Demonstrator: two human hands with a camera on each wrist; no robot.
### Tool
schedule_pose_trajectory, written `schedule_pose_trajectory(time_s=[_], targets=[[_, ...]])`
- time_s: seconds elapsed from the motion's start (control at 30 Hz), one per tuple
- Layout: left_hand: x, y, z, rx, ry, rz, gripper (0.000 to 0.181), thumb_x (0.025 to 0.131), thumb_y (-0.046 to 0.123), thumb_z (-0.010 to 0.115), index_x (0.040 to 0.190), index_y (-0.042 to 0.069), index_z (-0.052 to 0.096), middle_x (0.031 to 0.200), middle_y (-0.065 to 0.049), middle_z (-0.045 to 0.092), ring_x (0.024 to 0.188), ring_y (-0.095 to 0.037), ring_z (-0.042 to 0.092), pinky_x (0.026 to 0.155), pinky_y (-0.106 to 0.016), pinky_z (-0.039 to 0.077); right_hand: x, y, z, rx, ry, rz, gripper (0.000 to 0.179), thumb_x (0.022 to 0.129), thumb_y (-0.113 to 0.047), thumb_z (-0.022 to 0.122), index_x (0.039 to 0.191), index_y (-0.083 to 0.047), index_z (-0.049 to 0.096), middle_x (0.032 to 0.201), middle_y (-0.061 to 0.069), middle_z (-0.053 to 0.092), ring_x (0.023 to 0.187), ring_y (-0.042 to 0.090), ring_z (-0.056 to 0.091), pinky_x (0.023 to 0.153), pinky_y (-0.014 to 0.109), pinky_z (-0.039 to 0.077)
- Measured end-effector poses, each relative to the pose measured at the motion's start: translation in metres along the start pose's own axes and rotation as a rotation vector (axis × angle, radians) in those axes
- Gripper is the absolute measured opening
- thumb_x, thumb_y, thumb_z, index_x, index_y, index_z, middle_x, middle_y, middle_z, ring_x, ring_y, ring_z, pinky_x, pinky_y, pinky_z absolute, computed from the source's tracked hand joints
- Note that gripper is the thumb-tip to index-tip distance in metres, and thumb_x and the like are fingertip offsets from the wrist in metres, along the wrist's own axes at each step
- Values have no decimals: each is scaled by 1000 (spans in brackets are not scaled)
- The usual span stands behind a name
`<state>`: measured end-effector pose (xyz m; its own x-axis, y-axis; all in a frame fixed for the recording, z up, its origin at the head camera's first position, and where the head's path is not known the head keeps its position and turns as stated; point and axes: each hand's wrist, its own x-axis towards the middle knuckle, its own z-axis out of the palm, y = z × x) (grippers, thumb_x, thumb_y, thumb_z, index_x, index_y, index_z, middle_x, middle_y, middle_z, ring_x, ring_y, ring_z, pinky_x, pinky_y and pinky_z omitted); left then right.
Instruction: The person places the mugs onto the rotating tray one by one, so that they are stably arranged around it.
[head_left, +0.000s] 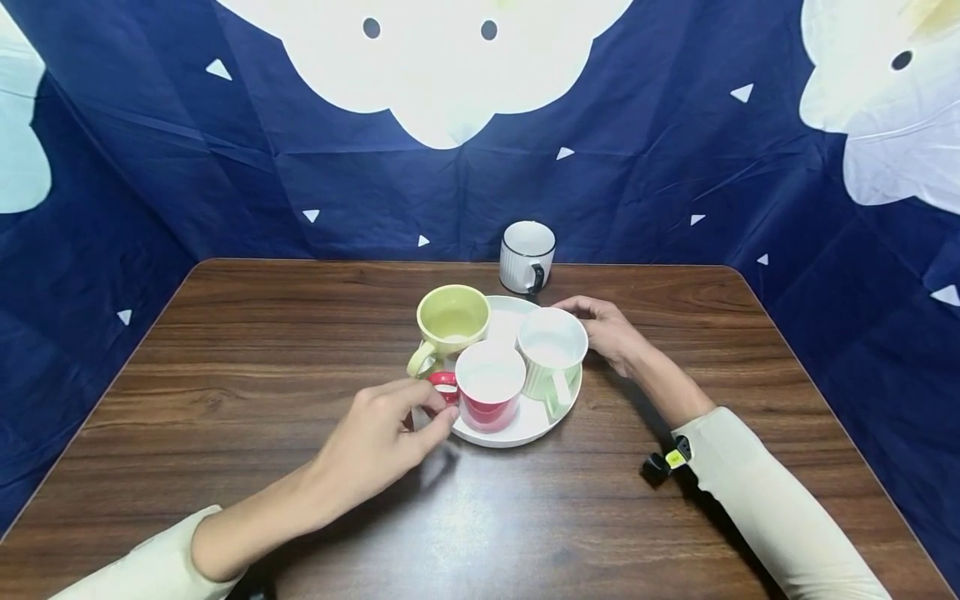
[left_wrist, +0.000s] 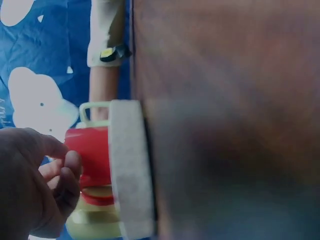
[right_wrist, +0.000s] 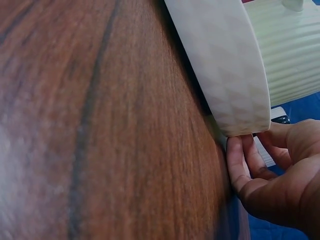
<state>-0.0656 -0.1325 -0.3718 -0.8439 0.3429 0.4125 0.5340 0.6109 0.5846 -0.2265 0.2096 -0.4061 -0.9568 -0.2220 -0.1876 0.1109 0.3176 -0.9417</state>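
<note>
One round white plate with a faceted side wall (head_left: 525, 430) is placed on a brown wood-grain worktop (head_left: 187, 400); three mugs are carried upright on it. Listed: one red mug with white interior (head_left: 489, 408), set toward the front, its handle turned left; one yellow-green mug (head_left: 454, 317), set at the rear left, its handle turned toward the front left; one pale green ribbed mug with white interior (head_left: 542, 375), set at the right, its handle turned toward the front. The plate's right rear edge is grasped by the right hand (head_left: 606, 335), thumb above and fingers below. The left hand (head_left: 382, 429) is held with bent fingers beside the red mug's handle and the plate's front left rim; whether anything is gripped by it cannot be told. One white ribbed mug with black rim and handle (head_left: 517, 271) is stood behind the plate, on the worktop. A dark blue cloth with white cloud shapes (head_left: 375, 192) is hung behind.
</note>
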Motion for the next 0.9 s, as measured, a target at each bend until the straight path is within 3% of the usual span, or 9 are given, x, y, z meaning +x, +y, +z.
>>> schedule_pose_trajectory(time_s=[0.1,0.33,0.9], targets=[[-7,-2,5,-1,-83,-87,12,98,17,86,97,26,77,93,15,75,71,6,60,62,-18,54,-2,-1,-1,-14,5,-3,36,110,-9,64,143,2,69,139,11,75,112,10,65,89,23,56],[-20,-5,12,20,-177,-119,18,99,18,86,116,22,81,100,12,74,76,9,60,68,-18,56,-2,-4,-6,-27,31,40,37,113,-19,64,145,-1,68,153,20,67,113,11,67,90,23,59],[-16,-4,7,-6,-221,-184,17,103,19,82,120,22,80,111,6,77,87,4,67,75,-21,59,6,-7,-9,-16,62,72,45,114,-28,68,151,-3,64,155,15,63,111,10,67,90,24,61]])
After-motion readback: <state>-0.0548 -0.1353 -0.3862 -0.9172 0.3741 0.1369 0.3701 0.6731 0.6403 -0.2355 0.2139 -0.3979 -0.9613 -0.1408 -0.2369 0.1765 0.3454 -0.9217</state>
